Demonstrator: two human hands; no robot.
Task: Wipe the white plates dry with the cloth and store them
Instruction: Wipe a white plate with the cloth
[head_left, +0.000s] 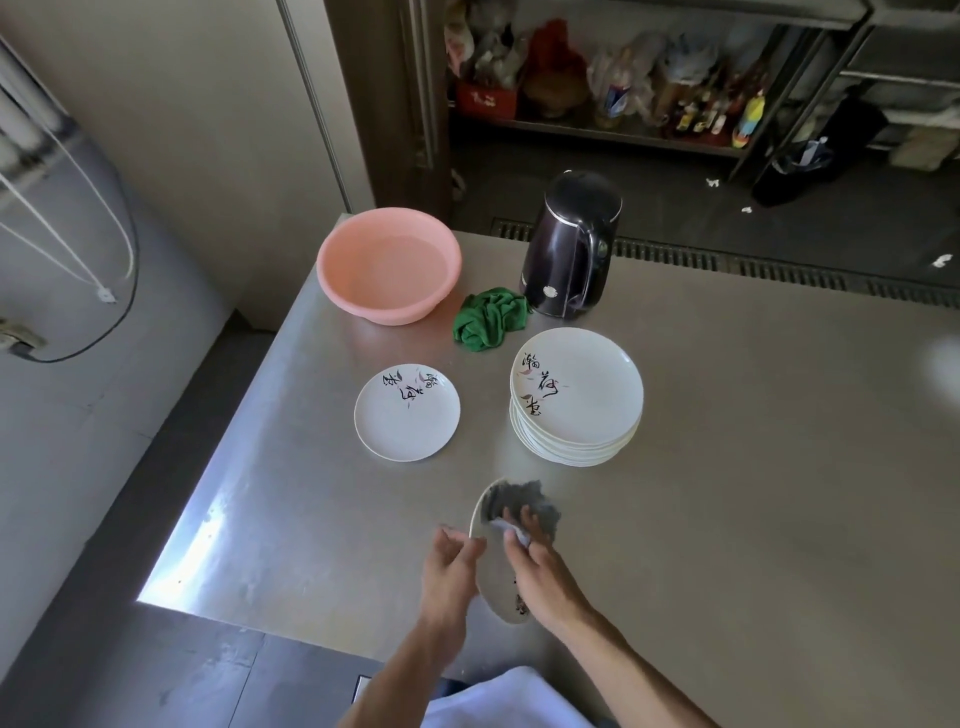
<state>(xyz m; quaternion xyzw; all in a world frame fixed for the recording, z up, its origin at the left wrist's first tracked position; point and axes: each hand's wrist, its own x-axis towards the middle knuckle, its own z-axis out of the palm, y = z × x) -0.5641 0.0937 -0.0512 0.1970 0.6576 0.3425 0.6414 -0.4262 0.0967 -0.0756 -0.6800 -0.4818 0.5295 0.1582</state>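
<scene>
Plate (496, 582) tilted on edge near the counter's (753, 467) front edge, mid-wipe.
My left hand (451, 566) pinches its rim; my right hand (540, 577) grips the cloth (530, 501) against its face. Stack (576, 400) lies beyond, nearer my right.

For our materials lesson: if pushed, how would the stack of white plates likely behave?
The stack of plates is probably heavy, being many deep. Its layers look uneven, so some may slide. The smooth metal table likely lets it skid.
</scene>
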